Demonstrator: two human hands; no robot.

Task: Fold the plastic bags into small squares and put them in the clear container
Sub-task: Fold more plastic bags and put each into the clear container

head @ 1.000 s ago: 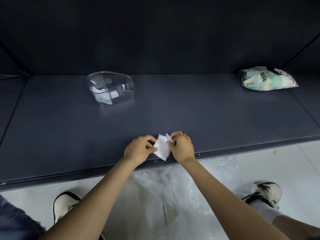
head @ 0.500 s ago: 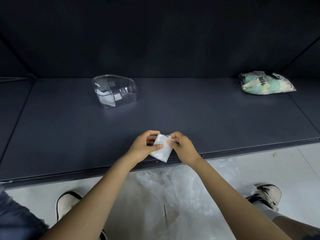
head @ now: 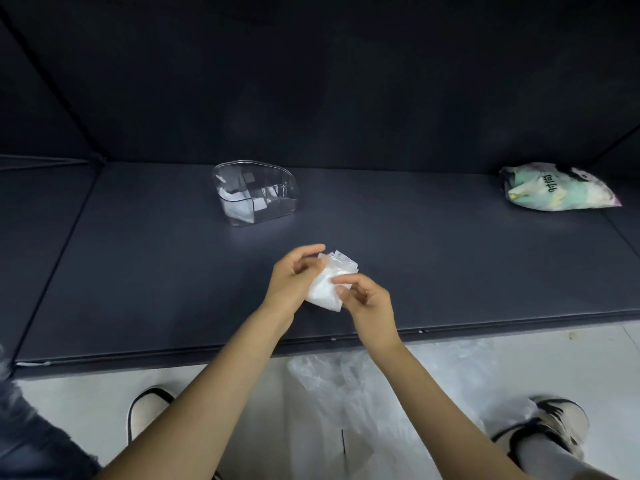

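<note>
A small folded white plastic bag (head: 329, 282) is held just above the dark table (head: 138, 271), near its front edge. My left hand (head: 294, 282) grips its left side, fingers curled over the top. My right hand (head: 367, 299) pinches its lower right corner between thumb and forefinger. The top corner of the fold fans loose. The clear container (head: 256, 192) stands farther back and to the left, with folded white bags inside.
A stuffed colourful bag (head: 557, 188) lies at the table's back right. Loose clear plastic bags (head: 381, 410) are piled on the pale floor below the table edge, between two shoes. A dark wall closes off the back.
Both hands have lifted the folded bag and carried it a little away from the front edge. The right hand has slid from the bag's top down to its lower right corner.
</note>
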